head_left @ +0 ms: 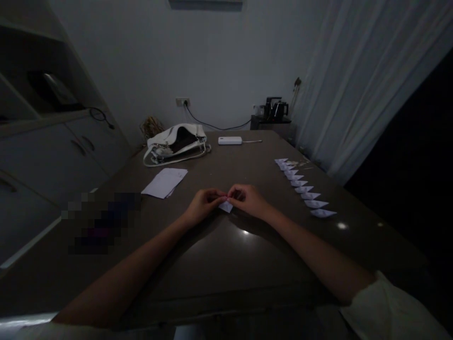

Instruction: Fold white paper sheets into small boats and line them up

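Observation:
Between my two hands is a small folded piece of white paper [225, 206], its pointed lower part showing below my fingertips. My left hand [204, 204] pinches it from the left, thumb and fingers pressed together. From the right, my right hand [247, 198] pinches its upper edge close to the left fingertips. The top of the folded paper is hidden by my fingers. To the right, several folded paper boats [306, 189] stand in a slanting row. On the left lies a stack of white paper sheets [165, 183].
A white handbag [177, 141] lies open at the back left of the dark table [226, 269]. Behind my hands is a white device [230, 140] with a thin rod. A black kettle [279, 110] stands beyond the far edge. A curtain [339, 80] hangs at the right.

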`<state>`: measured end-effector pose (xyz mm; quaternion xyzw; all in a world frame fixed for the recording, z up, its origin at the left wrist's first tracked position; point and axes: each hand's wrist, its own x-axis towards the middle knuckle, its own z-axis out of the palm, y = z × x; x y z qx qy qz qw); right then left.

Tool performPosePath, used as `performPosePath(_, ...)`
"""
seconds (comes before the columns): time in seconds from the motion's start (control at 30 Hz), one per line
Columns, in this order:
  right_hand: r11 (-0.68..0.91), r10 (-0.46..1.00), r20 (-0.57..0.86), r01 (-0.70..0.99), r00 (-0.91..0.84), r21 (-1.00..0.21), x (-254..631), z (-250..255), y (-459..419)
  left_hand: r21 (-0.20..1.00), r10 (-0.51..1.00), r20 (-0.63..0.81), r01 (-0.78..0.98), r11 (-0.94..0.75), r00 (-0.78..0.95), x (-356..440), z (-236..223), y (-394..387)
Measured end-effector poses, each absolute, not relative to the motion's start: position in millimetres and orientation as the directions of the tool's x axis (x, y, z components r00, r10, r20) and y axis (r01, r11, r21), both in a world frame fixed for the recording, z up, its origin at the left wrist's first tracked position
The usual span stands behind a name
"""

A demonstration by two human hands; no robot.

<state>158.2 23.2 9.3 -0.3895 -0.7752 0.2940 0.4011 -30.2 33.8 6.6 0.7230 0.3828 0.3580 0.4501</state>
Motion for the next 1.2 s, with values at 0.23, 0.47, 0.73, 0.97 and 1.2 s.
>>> performPosePath(0.23,0.397,0.893,0.277,0.328,-0.356,-0.857,157.2,1.6,25.0,0.939,0.863,0.124,0.223,-0.262,0.490,-29.7,7.1,33.2)
performPosePath(0.47,0.270,0.932,0.185,0.261,-0.311,-0.927,157.3,-2.3,29.5,0.963,0.823,0.057,0.187,-0.195,0.566,-31.7,8.9,33.3)
performPosePath(0.73,0.208,0.948,0.153,0.176,-0.280,-0.962,152.3,1.0,24.6,0.951,0.874,0.002,0.269,-0.152,0.486,-28.3,16.9,27.7)
performPosePath(0.97,0.143,0.980,0.126,0.109,-0.154,-0.984,153.5,4.1,25.4,0.906,0.905,-0.110,0.416,-0.079,0.412,-32.6,24.3,28.4)
performPosePath(1.2,0.074,0.974,0.050,0.101,-0.221,-0.992,153.6,8.6,22.1,0.857,0.889,-0.036,0.472,-0.208,0.457,-33.9,22.7,26.0)
